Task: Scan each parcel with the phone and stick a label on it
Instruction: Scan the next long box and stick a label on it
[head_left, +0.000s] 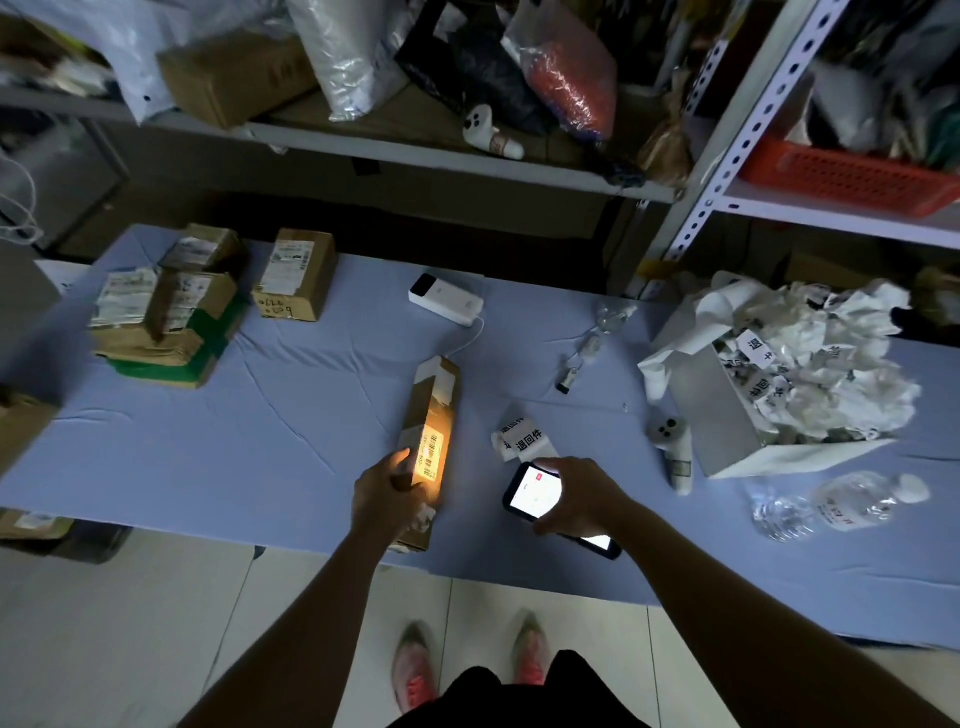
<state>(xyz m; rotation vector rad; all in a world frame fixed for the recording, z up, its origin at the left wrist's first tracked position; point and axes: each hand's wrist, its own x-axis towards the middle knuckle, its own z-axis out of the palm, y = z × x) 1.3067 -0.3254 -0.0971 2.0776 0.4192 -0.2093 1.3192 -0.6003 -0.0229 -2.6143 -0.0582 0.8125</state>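
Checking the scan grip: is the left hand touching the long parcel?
Touching. Head view: the left hand grips the long parcel at its near end.

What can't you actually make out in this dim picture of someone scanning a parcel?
All in the head view.
1. The barcode label on the long parcel: glare washes out its small print.
2. Screen of the phone: overexposed, partly under the right hand.
3. A lit object below that wrist: mostly hidden by the forearm.
4. The brown parcel at left: cut off by the frame edge.
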